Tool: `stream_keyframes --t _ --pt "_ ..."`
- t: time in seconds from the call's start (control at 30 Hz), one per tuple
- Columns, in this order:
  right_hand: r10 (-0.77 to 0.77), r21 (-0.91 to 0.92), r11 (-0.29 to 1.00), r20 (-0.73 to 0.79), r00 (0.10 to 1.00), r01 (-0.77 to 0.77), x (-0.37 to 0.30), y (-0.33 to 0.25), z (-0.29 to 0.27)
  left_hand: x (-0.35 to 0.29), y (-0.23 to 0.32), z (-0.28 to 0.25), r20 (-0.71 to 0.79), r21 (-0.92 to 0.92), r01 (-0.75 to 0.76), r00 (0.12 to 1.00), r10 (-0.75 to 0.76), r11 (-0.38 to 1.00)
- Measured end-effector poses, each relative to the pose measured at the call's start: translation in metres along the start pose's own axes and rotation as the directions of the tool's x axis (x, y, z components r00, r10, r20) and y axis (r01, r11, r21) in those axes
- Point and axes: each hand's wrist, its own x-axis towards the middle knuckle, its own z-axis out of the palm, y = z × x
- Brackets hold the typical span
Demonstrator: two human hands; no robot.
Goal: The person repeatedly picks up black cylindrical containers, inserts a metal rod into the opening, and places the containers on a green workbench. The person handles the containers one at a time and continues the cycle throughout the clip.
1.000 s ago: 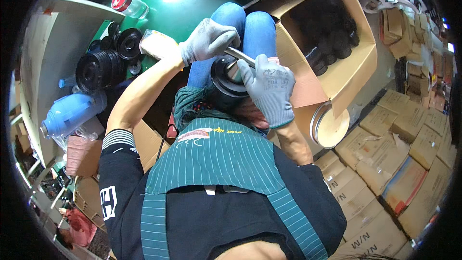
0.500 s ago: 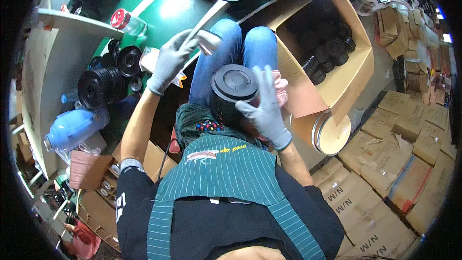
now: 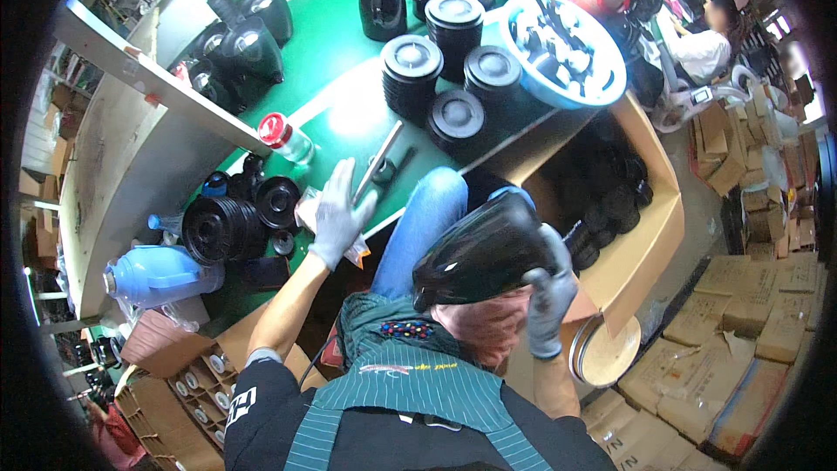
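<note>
A glossy black jug (image 3: 484, 244) lies tilted over my lap. My gloved right hand (image 3: 551, 292) is closed around its right end. Beneath the jug, against my apron, bunches a pink cloth (image 3: 490, 323). To the left, my gloved left hand (image 3: 338, 220) has its fingers stretched out over the near edge of the green table. A long, thin, pale flat stick (image 3: 381, 157) slants up from between its thumb and fingers, which are not wrapped round it. Just beyond the stick's near end is a small dark round piece (image 3: 384, 171), its kind unclear.
Stacks of black round lids (image 3: 411, 57) stand on the green table (image 3: 340, 122), beside a light-blue basin (image 3: 615, 92) of small parts. Upright black jugs (image 3: 382, 4) stand behind. An open carton (image 3: 654, 249) of black parts is at my right. A red-capped jar (image 3: 295, 146) stands left.
The jug has tipped from upright onto its side, with my right hand now on it. My left hand has opened around the stick, and the cloth it held is gone from it.
</note>
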Motion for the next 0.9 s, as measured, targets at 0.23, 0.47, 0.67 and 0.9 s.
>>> stream_keyframes --t 0.23,0.47,0.67,0.9 --pt "0.200 0.511 0.784 0.330 0.923 -0.352 0.060 0.066 0.057 -0.031 0.053 -0.055 -0.120 -0.587 -0.301 0.951 0.287 0.751" --pt "0.277 0.393 0.609 0.709 0.649 -0.689 0.102 0.055 0.112 0.111 0.047 -0.124 -0.415 -0.042 -0.091 0.907 0.065 0.995" --pt "0.306 0.268 0.515 0.830 0.466 -0.814 0.066 0.108 0.078 0.305 -0.098 -0.059 -0.348 0.214 0.143 0.936 -0.061 0.966" --pt "0.586 0.149 0.357 0.733 0.345 -0.922 0.069 0.126 0.079 0.436 -0.178 -0.017 -0.024 0.049 0.187 0.982 -0.186 0.981"
